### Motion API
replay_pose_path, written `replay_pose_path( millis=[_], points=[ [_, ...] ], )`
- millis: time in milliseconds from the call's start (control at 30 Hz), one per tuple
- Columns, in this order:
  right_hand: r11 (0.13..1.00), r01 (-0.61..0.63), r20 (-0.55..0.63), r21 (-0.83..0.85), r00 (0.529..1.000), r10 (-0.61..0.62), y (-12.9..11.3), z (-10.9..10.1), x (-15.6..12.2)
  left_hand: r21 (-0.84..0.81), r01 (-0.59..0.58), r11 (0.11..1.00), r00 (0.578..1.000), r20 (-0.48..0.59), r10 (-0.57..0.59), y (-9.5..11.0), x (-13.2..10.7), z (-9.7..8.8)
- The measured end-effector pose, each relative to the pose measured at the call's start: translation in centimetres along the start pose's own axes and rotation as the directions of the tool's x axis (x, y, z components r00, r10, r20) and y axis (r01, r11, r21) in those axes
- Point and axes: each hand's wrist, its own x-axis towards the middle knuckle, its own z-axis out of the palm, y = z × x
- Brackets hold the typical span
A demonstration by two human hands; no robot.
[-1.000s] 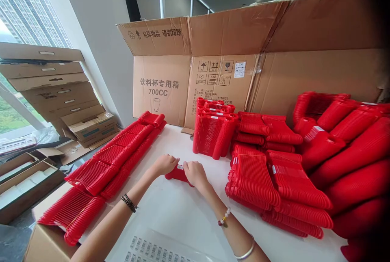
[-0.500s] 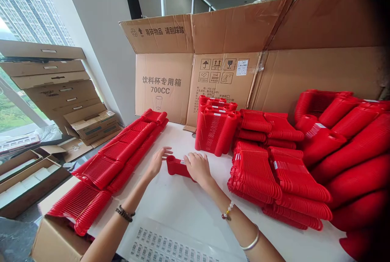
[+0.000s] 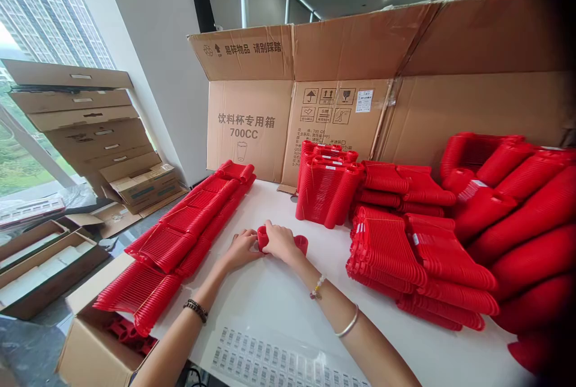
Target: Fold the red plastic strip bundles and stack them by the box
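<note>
A small red plastic piece with rounded tube-like ends (image 3: 301, 244) stands on the white table between my hands, its middle hidden behind my right hand. My left hand (image 3: 243, 248) has its fingers closed at the piece's left end. From above, my right hand (image 3: 281, 241) reaches across it, fingers bent and pressed on that same left end. Closer to me lies a clear sheet of barcode labels (image 3: 270, 354).
Long stacked rows of red pieces (image 3: 193, 213) lie on the left, above an open carton (image 3: 90, 345) holding more. Bundled red stacks (image 3: 382, 249) and a red pile (image 3: 531, 237) fill the right. An opened cardboard box (image 3: 252, 99) stands behind.
My right hand has moved left along the red piece to its left end. My left hand has come down onto that end and closed. The view has shifted slightly.
</note>
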Motion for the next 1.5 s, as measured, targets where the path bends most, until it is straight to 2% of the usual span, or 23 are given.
replay_pose_path(
  millis=[367,800,1133,1500],
  points=[
    [0.999,-0.038,0.037,-0.017,0.999,0.038,0.2,-0.6,-0.4,0.028,-0.122,0.992,0.992,0.019,0.122,-1.1,0.6,0.5],
    [1.0,-0.017,0.026,-0.013,1.0,0.018,0.4,-0.5,-0.5,0.125,-0.145,0.982,0.989,0.017,0.144,-0.4,-0.3,1.3],
    [1.0,0.0,0.039,-0.011,0.999,0.001,0.5,-0.5,-0.6,0.213,-0.173,0.962,0.984,0.07,0.162,0.0,-0.3,1.7],
    [1.0,0.005,0.043,-0.01,0.999,-0.004,0.6,-0.3,-0.5,0.206,-0.125,0.971,0.99,0.091,0.108,0.2,-0.1,1.4]
  ],
)
